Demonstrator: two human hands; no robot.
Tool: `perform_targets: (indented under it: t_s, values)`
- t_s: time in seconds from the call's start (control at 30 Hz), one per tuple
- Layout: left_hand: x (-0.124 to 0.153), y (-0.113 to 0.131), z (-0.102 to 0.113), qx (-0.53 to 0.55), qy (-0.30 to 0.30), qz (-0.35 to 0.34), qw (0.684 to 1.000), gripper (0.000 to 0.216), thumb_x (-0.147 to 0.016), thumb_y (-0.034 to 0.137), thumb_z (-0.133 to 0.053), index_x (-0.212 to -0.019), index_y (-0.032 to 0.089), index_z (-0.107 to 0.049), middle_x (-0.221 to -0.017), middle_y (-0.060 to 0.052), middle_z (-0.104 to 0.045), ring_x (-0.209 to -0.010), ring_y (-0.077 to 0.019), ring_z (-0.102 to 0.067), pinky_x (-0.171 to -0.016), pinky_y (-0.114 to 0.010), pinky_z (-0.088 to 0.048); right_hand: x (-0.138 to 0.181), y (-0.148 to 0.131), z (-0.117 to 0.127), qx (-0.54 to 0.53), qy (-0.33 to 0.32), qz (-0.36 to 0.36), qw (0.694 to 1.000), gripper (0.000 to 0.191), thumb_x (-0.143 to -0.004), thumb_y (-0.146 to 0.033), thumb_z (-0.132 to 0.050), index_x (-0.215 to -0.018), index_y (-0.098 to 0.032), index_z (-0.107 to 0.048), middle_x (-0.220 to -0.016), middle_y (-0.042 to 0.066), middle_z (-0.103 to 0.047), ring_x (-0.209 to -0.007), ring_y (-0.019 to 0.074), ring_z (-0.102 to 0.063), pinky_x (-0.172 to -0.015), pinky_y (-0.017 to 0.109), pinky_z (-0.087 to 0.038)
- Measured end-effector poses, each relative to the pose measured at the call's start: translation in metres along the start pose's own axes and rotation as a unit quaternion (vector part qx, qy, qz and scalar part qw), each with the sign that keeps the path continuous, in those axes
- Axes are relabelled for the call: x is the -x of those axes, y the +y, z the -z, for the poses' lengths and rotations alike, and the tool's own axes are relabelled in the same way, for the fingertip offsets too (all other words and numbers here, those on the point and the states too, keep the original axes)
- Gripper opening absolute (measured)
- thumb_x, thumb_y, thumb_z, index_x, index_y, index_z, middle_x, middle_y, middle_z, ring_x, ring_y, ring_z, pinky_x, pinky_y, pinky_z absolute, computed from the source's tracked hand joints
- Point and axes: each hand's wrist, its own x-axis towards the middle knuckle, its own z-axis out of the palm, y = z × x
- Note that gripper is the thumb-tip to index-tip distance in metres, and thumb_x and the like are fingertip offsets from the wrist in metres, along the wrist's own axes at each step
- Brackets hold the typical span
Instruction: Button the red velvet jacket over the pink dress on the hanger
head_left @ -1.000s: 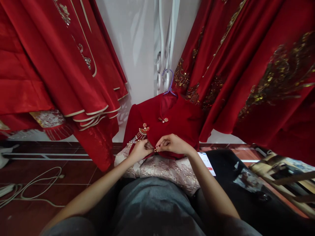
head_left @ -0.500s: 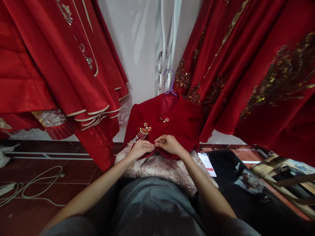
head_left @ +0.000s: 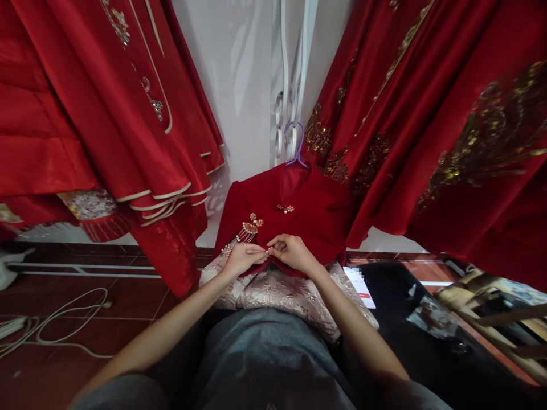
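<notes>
A dark red velvet jacket [head_left: 316,219] on a purple hanger [head_left: 294,149] lies across my lap over pale pink brocade fabric [head_left: 290,296]. It carries a pearl clasp [head_left: 284,208] near the collar and a gold tasselled fan ornament [head_left: 248,230] on its left side. My left hand [head_left: 241,259] and my right hand [head_left: 294,253] meet at the jacket's front edge. Both pinch a small pearl-and-gold fastener [head_left: 270,249] between their fingertips.
Red satin gowns with gold embroidery hang at left [head_left: 106,114] and right [head_left: 448,125]. A white wall and curled white metalwork [head_left: 290,85] stand behind. White cables [head_left: 64,319] lie on the red tile floor. A phone [head_left: 361,283] rests on a black surface at right.
Both hands stay pinched on the fastener and have shifted slightly upward against the jacket. The view has crept a little closer.
</notes>
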Motion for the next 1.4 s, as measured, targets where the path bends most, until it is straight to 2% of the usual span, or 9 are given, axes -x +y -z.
perform_targets:
  t_s: [0.13,0.23,0.33,0.47,0.6,0.77,0.93,1.23,1.4]
  values:
    - [-0.002,-0.002,0.003,-0.085,-0.008,-0.065,0.994,0.021,-0.061,0.027,-0.078,-0.074,0.013,-0.069,-0.074,-0.005,-0.074,-0.069,-0.0159,-0.069,-0.072,-0.030,-0.058,0.001,-0.001,0.001,0.017,-0.004,-0.012,1.000,0.016,-0.078,-0.017,-0.065,-0.093,-0.018,-0.071,-0.078,0.003,-0.068,-0.068,0.0121,-0.062,-0.066,0.022,-0.049]
    - [-0.005,0.003,0.009,-0.102,-0.031,-0.049,0.993,0.019,-0.060,0.019,-0.076,-0.075,0.013,-0.066,-0.072,-0.004,-0.072,-0.067,-0.0152,-0.068,-0.067,-0.029,-0.057,0.003,0.000,0.005,0.070,0.000,-0.033,0.997,0.019,-0.075,-0.019,-0.069,-0.094,-0.019,-0.070,-0.083,0.004,-0.067,-0.067,0.0118,-0.062,-0.066,0.023,-0.049]
    - [-0.006,0.015,0.021,-0.134,0.006,-0.061,0.989,0.023,-0.059,0.014,-0.074,-0.080,0.014,-0.064,-0.074,-0.004,-0.071,-0.066,-0.0141,-0.066,-0.064,-0.028,-0.055,0.006,-0.001,0.016,0.078,0.004,-0.044,0.996,0.025,-0.073,-0.019,-0.071,-0.099,-0.019,-0.068,-0.090,0.005,-0.066,-0.066,0.0110,-0.062,-0.066,0.024,-0.050]
    - [-0.002,0.025,0.027,-0.221,0.003,-0.113,0.969,0.018,-0.065,0.023,-0.074,-0.079,0.014,-0.067,-0.081,-0.004,-0.071,-0.067,-0.0129,-0.064,-0.066,-0.026,-0.052,0.010,-0.012,0.036,0.043,0.028,-0.032,0.998,0.026,-0.077,-0.025,-0.070,-0.101,-0.020,-0.066,-0.096,0.006,-0.065,-0.069,0.0119,-0.063,-0.068,0.027,-0.052]
    - [0.002,0.017,0.013,-0.239,-0.018,-0.102,0.965,0.023,-0.063,0.028,-0.079,-0.077,0.015,-0.067,-0.077,-0.004,-0.070,-0.066,-0.0128,-0.063,-0.064,-0.025,-0.051,0.016,-0.026,0.043,0.086,0.052,-0.018,0.995,0.028,-0.077,-0.027,-0.070,-0.104,-0.022,-0.067,-0.102,0.008,-0.063,-0.092,0.0195,-0.063,-0.083,0.036,-0.052]
    - [0.002,0.002,0.000,-0.222,-0.009,-0.107,0.969,0.028,-0.061,0.032,-0.081,-0.075,0.015,-0.064,-0.072,-0.002,-0.069,-0.066,-0.0130,-0.063,-0.063,-0.024,-0.051,0.019,-0.029,0.028,0.187,0.045,-0.013,0.981,0.022,-0.073,-0.024,-0.075,-0.094,-0.022,-0.070,-0.137,0.013,-0.048,-0.134,0.0327,-0.037,-0.107,0.053,-0.032]
    - [0.001,-0.001,0.001,-0.209,-0.023,-0.136,0.968,0.032,-0.065,0.040,-0.079,-0.076,0.015,-0.064,-0.075,-0.002,-0.070,-0.068,-0.0135,-0.065,-0.068,-0.026,-0.053,0.015,-0.022,0.011,0.210,0.012,-0.040,0.977,0.019,-0.075,-0.030,-0.073,-0.088,-0.019,-0.068,-0.155,0.012,-0.028,-0.145,0.0360,-0.015,-0.113,0.058,-0.017]
    - [0.004,0.003,-0.004,-0.199,0.003,-0.157,0.967,0.030,-0.068,0.041,-0.076,-0.072,0.015,-0.062,-0.069,-0.003,-0.068,-0.065,-0.0135,-0.064,-0.065,-0.025,-0.052,0.012,-0.024,0.015,0.203,-0.015,-0.034,0.979,0.012,-0.078,-0.023,-0.068,-0.088,-0.016,-0.069,-0.153,0.015,-0.031,-0.142,0.0322,-0.027,-0.111,0.048,-0.029]
    - [0.003,0.035,0.008,-0.307,0.076,-0.242,0.917,0.024,-0.084,0.040,-0.062,-0.090,0.017,-0.065,-0.078,-0.003,-0.064,-0.070,-0.0134,-0.061,-0.061,-0.024,-0.050,0.016,-0.028,0.040,0.167,-0.070,-0.028,0.983,0.013,-0.078,-0.026,-0.071,-0.087,-0.018,-0.071,-0.139,0.016,-0.051,-0.134,0.0274,-0.042,-0.106,0.043,-0.037]
